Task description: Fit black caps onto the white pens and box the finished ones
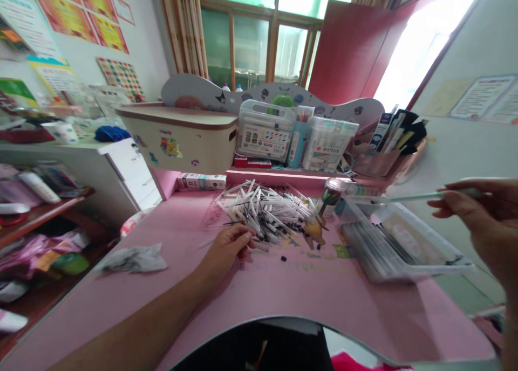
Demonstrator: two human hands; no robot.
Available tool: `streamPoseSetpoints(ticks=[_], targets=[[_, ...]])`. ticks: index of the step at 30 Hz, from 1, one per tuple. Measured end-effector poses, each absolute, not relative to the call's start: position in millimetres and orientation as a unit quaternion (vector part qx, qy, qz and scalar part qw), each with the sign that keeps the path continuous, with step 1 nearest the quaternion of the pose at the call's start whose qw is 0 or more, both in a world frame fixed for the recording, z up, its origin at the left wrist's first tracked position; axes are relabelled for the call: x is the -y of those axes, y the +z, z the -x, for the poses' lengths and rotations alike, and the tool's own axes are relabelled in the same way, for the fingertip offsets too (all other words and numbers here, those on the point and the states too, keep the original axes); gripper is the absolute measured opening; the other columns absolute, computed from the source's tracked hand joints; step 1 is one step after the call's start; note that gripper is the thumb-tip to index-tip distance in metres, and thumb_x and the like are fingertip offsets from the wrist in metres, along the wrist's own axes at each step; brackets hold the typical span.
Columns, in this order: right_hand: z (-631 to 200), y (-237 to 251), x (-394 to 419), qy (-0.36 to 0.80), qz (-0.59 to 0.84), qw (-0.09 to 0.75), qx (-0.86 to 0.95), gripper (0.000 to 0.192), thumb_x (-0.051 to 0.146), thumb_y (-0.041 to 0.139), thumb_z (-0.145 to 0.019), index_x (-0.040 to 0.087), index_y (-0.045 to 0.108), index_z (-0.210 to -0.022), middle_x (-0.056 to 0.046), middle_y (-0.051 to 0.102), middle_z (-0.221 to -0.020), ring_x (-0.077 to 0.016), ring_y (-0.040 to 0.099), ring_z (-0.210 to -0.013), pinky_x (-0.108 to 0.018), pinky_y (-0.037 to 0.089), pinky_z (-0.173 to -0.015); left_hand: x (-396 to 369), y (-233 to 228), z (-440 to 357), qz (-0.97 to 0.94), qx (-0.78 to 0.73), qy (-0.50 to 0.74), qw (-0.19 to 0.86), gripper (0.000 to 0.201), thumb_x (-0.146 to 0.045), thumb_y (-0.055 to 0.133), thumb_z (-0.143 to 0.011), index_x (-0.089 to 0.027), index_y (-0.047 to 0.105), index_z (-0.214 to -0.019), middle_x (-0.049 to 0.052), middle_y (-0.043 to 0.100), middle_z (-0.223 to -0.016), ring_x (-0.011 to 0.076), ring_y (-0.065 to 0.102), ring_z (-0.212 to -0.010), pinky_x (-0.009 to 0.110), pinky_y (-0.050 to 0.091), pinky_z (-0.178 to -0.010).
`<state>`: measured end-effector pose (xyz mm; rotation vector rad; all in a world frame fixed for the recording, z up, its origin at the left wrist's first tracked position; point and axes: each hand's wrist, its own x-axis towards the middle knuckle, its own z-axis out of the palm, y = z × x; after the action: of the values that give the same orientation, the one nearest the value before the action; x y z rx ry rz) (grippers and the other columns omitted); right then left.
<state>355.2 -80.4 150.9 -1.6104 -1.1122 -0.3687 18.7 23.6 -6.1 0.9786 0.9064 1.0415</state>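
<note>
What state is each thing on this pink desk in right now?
Pile of pens: loose, heaped on the desk.
Left hand: fingers closed on a piece at the pile's edge.
Right hand: raised, pinching a thin pale tube level.
Clear tray: open, pens laid in rows.
Crumpled paper: lying flat on the desk.
Cream box: lid shut.

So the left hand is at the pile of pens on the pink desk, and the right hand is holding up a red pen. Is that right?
Not quite. In the head view the right hand holds a pale green pen, not red. The left hand is indeed at the pile of pens on the pink desk.
</note>
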Motion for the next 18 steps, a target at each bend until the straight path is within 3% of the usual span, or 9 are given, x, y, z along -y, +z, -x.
streamPoseSetpoints(ticks=[3, 6, 13, 18], targets=[[-404, 142, 69, -0.104, 0.797, 0.388, 0.451, 0.013, 0.027, 0.080, -0.070, 0.021, 0.071, -0.076, -0.006, 0.070, -0.065, -0.0178, 0.063, -0.056, -0.033, 0.041, -0.055, -20, -7, -20, -0.445, -0.399, 0.450, 0.664, 0.025, -0.035, 0.075, -0.074, -0.015, 0.066, -0.086, 0.000, 0.064, -0.068, 0.0069, 0.051, -0.044, 0.017, 0.038, -0.039], [-437, 123, 58, -0.093, 0.819, 0.250, 0.508, 0.022, 0.013, 0.085, -0.056, 0.022, 0.067, -0.065, -0.003, 0.068, -0.063, -0.0161, 0.058, -0.054, -0.035, 0.039, -0.061, -18, -7, -21, -0.448, -0.397, 0.447, 0.664, 0.021, -0.031, 0.073, -0.075, -0.015, 0.065, -0.086, -0.001, 0.063, -0.068, 0.0058, 0.047, -0.042, 0.017, 0.037, -0.039], [-453, 89, 55, -0.065, 0.801, 0.134, 0.580, 0.021, 0.008, 0.074, -0.065, 0.021, 0.059, -0.060, -0.002, 0.058, -0.067, -0.0140, 0.051, -0.056, -0.034, 0.036, -0.064, -16, -4, -20, -0.448, -0.399, 0.447, 0.664, 0.018, -0.029, 0.072, -0.074, -0.015, 0.066, -0.084, -0.001, 0.062, -0.066, 0.0049, 0.044, -0.041, 0.017, 0.038, -0.040], [-453, 85, 51, -0.108, 0.806, 0.064, 0.578, 0.017, 0.010, 0.065, -0.071, 0.021, 0.055, -0.063, -0.003, 0.056, -0.069, -0.0165, 0.051, -0.058, -0.032, 0.036, -0.065, -16, -3, -21, -0.439, -0.408, 0.439, 0.669, 0.021, -0.030, 0.074, -0.072, -0.015, 0.066, -0.084, -0.001, 0.062, -0.065, 0.0046, 0.044, -0.041, 0.016, 0.035, -0.039]])
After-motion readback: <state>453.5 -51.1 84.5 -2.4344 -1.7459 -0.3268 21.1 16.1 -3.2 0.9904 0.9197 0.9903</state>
